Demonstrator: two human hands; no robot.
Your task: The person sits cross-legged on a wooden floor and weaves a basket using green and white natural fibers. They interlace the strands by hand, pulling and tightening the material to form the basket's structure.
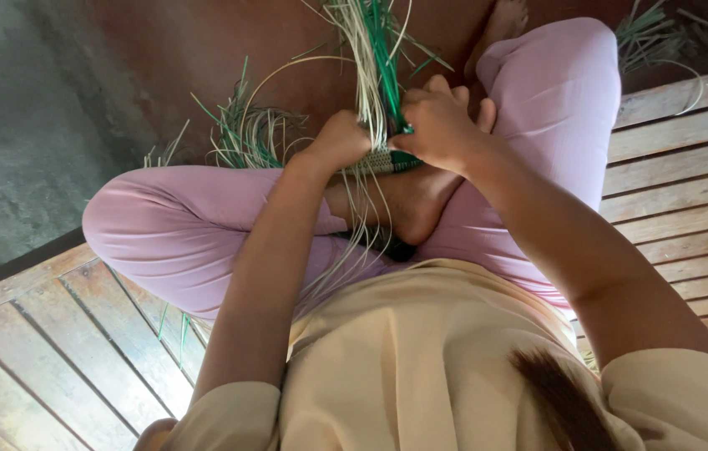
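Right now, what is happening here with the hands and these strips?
A person sits cross-legged on a wooden slatted platform. The left hand grips a bundle of pale and green strips just above a small woven band. The right hand pinches the green strips beside it. Loose strips lie on the floor beyond the knees.

Slatted wooden platform [671,179]; loose green and pale strips [250,138] on reddish floor [204,50].
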